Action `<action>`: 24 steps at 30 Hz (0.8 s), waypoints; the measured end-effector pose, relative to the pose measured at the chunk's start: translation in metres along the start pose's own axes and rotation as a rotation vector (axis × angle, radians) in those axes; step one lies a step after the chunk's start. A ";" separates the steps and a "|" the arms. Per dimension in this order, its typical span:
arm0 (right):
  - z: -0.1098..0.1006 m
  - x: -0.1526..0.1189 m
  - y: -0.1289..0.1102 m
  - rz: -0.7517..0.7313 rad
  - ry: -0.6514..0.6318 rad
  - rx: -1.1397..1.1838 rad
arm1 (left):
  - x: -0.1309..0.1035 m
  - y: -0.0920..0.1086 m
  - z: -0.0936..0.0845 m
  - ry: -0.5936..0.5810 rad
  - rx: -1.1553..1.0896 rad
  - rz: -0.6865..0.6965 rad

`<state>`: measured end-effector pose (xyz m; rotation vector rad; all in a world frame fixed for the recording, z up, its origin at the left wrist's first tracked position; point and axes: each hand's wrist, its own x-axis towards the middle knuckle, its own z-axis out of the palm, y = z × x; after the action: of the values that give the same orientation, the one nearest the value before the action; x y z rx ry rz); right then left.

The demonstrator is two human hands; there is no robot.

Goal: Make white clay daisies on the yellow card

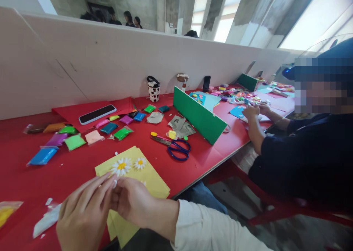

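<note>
My left hand (84, 207) and my right hand (135, 199) meet at the fingertips in front of me. Pinched between them is a tiny piece of white clay (114, 184). Just beyond and partly beneath the hands lies a stack of yellow paper (154, 183). On that paper are a large white daisy (121, 165) with a yellow centre and a smaller daisy (140, 163); part of another white shape is hidden behind my right hand. A packet of white clay (45, 221) rests beside my left hand, which covers one end of it.
Coloured clay packets (75, 142) and a phone (97, 114) lie at the back left of the red table (143, 148). Blue-handled scissors (179, 149) lie right of the paper, before an upright green board (198, 115). At the right, another person (303, 151) sits working.
</note>
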<state>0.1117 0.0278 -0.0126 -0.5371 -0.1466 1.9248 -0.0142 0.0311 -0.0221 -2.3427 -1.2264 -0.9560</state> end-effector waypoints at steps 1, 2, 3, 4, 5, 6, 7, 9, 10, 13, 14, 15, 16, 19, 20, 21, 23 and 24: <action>-0.001 0.000 0.001 -0.006 -0.003 -0.020 | 0.000 0.000 0.000 0.010 -0.005 -0.006; -0.002 -0.001 0.001 -0.011 -0.007 -0.041 | 0.001 0.001 0.001 0.017 -0.021 -0.010; -0.002 -0.001 0.000 -0.019 -0.009 -0.061 | 0.001 0.001 0.002 0.028 -0.046 -0.012; -0.002 -0.001 0.000 -0.029 -0.008 -0.078 | 0.002 0.001 0.003 0.039 -0.080 -0.007; -0.002 -0.002 -0.002 -0.043 -0.006 -0.091 | 0.003 0.001 0.004 0.050 -0.117 0.005; -0.002 -0.002 -0.003 -0.058 -0.002 -0.103 | 0.004 0.001 0.005 0.059 -0.148 0.020; -0.001 -0.002 -0.004 -0.070 0.001 -0.114 | 0.005 0.001 0.006 0.066 -0.169 0.035; -0.001 -0.002 -0.005 -0.073 0.003 -0.138 | 0.006 -0.001 0.005 0.076 -0.179 0.048; -0.001 -0.002 -0.005 -0.061 -0.001 -0.154 | 0.006 -0.003 0.004 0.079 -0.171 0.041; -0.003 -0.002 -0.005 -0.009 -0.021 -0.197 | 0.005 -0.010 0.002 0.077 -0.165 0.032; -0.004 -0.002 -0.006 -0.005 -0.026 -0.206 | 0.004 -0.011 0.002 0.076 -0.179 0.031; -0.005 -0.002 -0.006 -0.010 -0.029 -0.212 | 0.003 -0.011 0.002 0.075 -0.204 0.026; -0.005 -0.003 -0.008 -0.024 -0.030 -0.215 | 0.002 -0.010 0.003 0.065 -0.244 0.005; -0.004 -0.009 -0.011 -0.118 -0.031 -0.236 | 0.001 0.006 0.004 -0.018 -0.520 -0.233; -0.003 -0.011 -0.011 -0.196 -0.047 -0.314 | 0.003 0.013 0.003 -0.043 -0.680 -0.391; -0.003 -0.014 -0.011 -0.317 -0.079 -0.446 | 0.005 0.019 0.001 -0.013 -0.894 -0.546; -0.004 -0.019 -0.008 -0.601 -0.228 -0.932 | 0.011 0.026 -0.005 -0.002 -1.209 -0.823; -0.005 -0.020 -0.005 -0.728 -0.332 -1.180 | 0.013 0.027 -0.008 -0.007 -1.298 -0.938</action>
<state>0.1247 0.0110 -0.0095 -0.7557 -1.5221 1.0278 0.0098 0.0194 -0.0070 -2.3770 -2.1963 -2.6827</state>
